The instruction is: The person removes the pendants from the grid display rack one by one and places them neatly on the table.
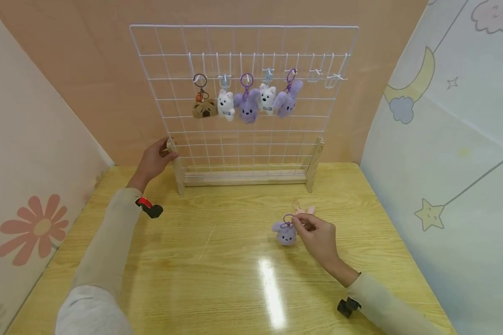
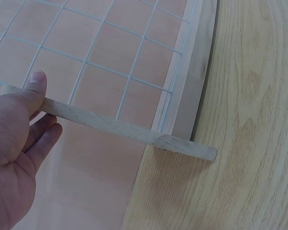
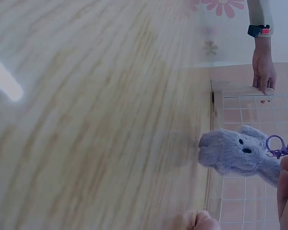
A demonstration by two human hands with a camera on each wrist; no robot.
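My right hand pinches the purple ring of a purple plush keychain, low over the table. In the right wrist view the plush shows two dark eyes and hangs from its ring. Just behind this hand lies a pink keychain, partly hidden by the fingers. My left hand grips the left wooden upright of a white wire grid rack. In the left wrist view the thumb lies over the upright, with fingers beneath it.
Several plush keychains hang in a row on the grid's hooks: a brown bear, white dogs and purple plushes. Bare hooks are at the right end. Printed walls flank the wooden table on both sides.
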